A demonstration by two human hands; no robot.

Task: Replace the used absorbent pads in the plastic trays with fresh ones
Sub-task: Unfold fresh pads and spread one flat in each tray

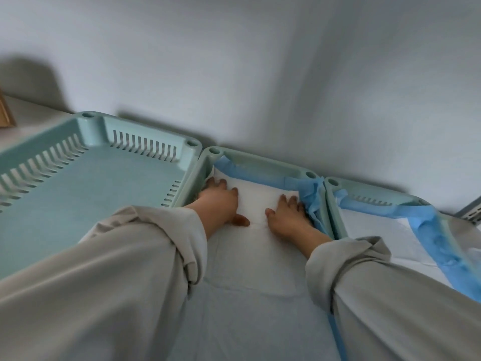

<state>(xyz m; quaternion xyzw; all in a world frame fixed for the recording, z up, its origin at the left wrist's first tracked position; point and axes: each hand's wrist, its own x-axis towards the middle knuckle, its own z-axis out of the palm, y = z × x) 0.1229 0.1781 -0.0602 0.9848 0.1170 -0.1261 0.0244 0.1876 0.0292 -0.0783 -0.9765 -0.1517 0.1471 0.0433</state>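
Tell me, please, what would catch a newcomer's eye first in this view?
Both hands, left hand and right hand, press flat on the white pad in the middle tray, its blue edge bunched up the right wall. To the left sits an empty tray; to the right, another lined tray.

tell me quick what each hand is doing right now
Left hand: open, pressing flat on the white pad in the middle tray.
Right hand: open, pressing the same pad.

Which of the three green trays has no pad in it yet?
The left tray, with the slotted walls: its floor is bare. The middle tray, where both hands press, and the right tray each hold a white pad with blue edging.
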